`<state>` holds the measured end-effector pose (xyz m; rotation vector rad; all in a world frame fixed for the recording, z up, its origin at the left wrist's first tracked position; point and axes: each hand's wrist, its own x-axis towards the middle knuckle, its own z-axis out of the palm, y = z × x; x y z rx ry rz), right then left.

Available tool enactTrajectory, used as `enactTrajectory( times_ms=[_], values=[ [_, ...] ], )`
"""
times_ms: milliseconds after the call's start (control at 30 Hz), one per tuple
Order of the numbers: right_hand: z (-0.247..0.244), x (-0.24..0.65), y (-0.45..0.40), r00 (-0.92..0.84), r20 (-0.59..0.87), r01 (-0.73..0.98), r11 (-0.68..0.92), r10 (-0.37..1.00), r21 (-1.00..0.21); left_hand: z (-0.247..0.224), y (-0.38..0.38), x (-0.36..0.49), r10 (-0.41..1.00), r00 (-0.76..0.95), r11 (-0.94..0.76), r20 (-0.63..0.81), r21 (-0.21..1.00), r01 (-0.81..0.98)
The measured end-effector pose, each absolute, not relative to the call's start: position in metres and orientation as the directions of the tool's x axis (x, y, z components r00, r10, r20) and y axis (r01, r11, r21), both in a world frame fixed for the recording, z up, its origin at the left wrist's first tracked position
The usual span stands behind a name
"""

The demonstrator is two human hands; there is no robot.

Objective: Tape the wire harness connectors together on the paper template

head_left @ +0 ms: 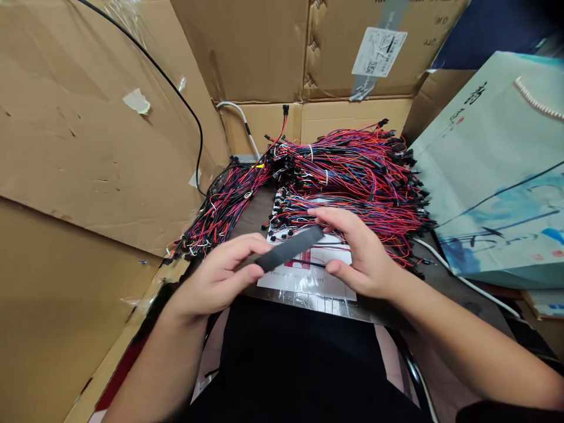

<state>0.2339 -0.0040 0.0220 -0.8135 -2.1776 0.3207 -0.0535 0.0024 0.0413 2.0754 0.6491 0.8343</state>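
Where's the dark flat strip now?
In the head view, the dark flat strip is held at its left end by the left hand, above the white printed sheet, near the right hand.

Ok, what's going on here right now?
A person's left hand grips one end of a black strip. The right hand is open near the other end; whether it touches is unclear. Below is a printed sheet, with wires heaped partly over and beyond it.

Your head cam's looking fwd & down from above your lap point(304, 364), seeing your L hand point(222, 270) & R hand point(363, 252) up close, w/ the cardboard wall point(259, 53) standing farther back.
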Motion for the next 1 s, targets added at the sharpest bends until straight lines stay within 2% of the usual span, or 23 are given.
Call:
enactTrajectory(
  times_ms=[100,200,333,433,667,867,1000],
  values=[
    [0.016,0.228,-0.005,-0.478,0.599,0.354,0.765,0.642,-0.538,0.028,-0.002,-0.033,0.617,0.715,-0.522,0.330,0.851,0.058],
    [0.007,0.234,-0.007,-0.432,0.631,0.370,0.764,0.645,-0.529,0.016,-0.002,-0.021,0.664,0.630,-0.551,0.403,0.833,0.049],
    [-0.001,0.242,-0.007,-0.441,0.647,0.462,0.776,0.621,-0.430,0.013,0.000,-0.008,0.628,0.557,-0.715,0.543,0.685,0.137],
    [-0.005,0.245,-0.004,-0.448,0.657,0.508,0.777,0.607,-0.372,0.013,0.003,0.001,0.622,0.518,-0.763,0.587,0.602,0.234],
    [-0.009,0.258,0.000,-0.469,0.628,0.610,0.742,0.621,-0.277,0.016,0.013,0.008,0.673,0.472,-0.733,0.569,0.599,0.323],
    [-0.008,0.263,0.001,-0.442,0.643,0.607,0.736,0.625,-0.298,0.025,0.025,0.006,0.609,0.589,-0.773,0.531,0.563,0.293],
    [-0.009,0.265,0.002,-0.434,0.627,0.611,0.723,0.647,-0.323,0.025,0.033,0.012,0.577,0.608,-0.797,0.545,0.537,0.276]
  ],
)
